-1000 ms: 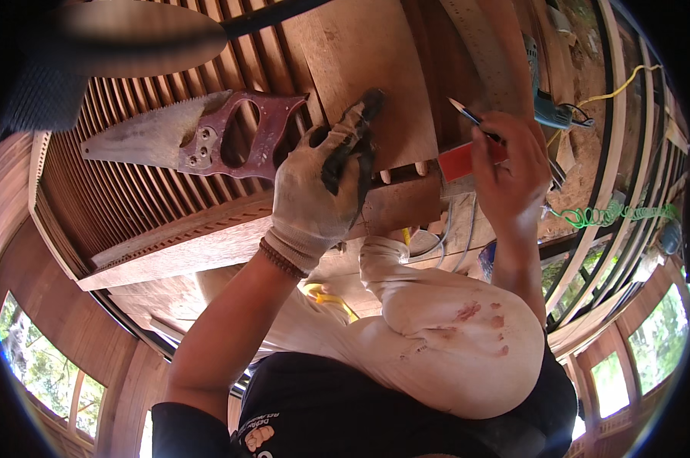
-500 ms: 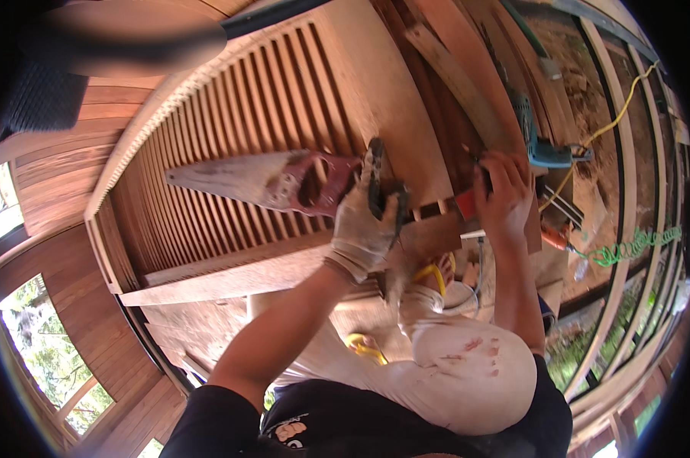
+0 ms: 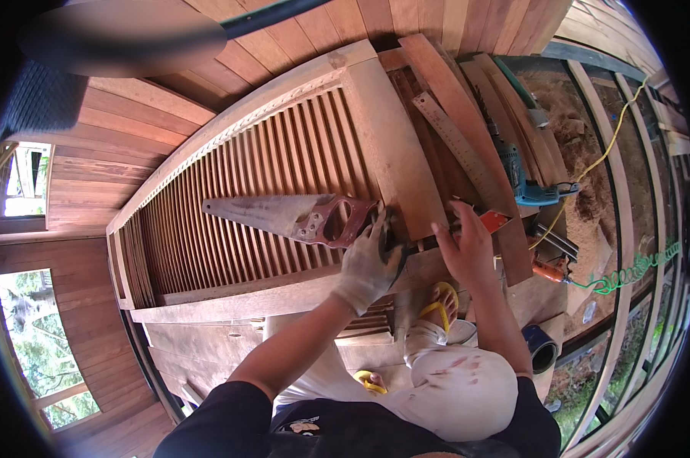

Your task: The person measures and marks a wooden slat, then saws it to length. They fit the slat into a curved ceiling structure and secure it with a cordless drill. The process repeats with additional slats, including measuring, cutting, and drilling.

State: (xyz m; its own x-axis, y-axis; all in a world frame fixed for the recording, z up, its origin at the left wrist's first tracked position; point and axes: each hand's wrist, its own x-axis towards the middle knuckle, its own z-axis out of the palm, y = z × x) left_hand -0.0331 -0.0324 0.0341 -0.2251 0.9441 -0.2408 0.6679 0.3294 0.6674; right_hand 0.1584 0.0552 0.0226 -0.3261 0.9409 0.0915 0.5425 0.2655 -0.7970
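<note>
A louvered wooden panel [image 3: 238, 252] lies before me, crossed by a handsaw [image 3: 276, 214] with a dark red handle. My gloved left hand [image 3: 368, 263] rests beside that handle at the panel's near edge, index finger extended and thumb apart. My bare right hand [image 3: 471, 252] is just right of the panel's wide end board [image 3: 387, 137], thumb out to the left and other fingers bent on a red square-like tool [image 3: 496, 222]. Whether a pencil is still in those fingers is too small to tell.
Loose planks and a perforated strip [image 3: 452, 141] lie rightward, with a teal power tool [image 3: 536, 195], yellow cord [image 3: 612, 137], orange tool [image 3: 547, 269] and green coiled hose [image 3: 635, 267]. Open framing [image 3: 620, 191] runs along the right. A dark blue cylinder [image 3: 542, 347] stands near my knee.
The view has widened and shifted, so the saw and hands appear smaller and lower. My right thumb has swung out leftward; the pencil that was clear a second ago is now hard to make out.
</note>
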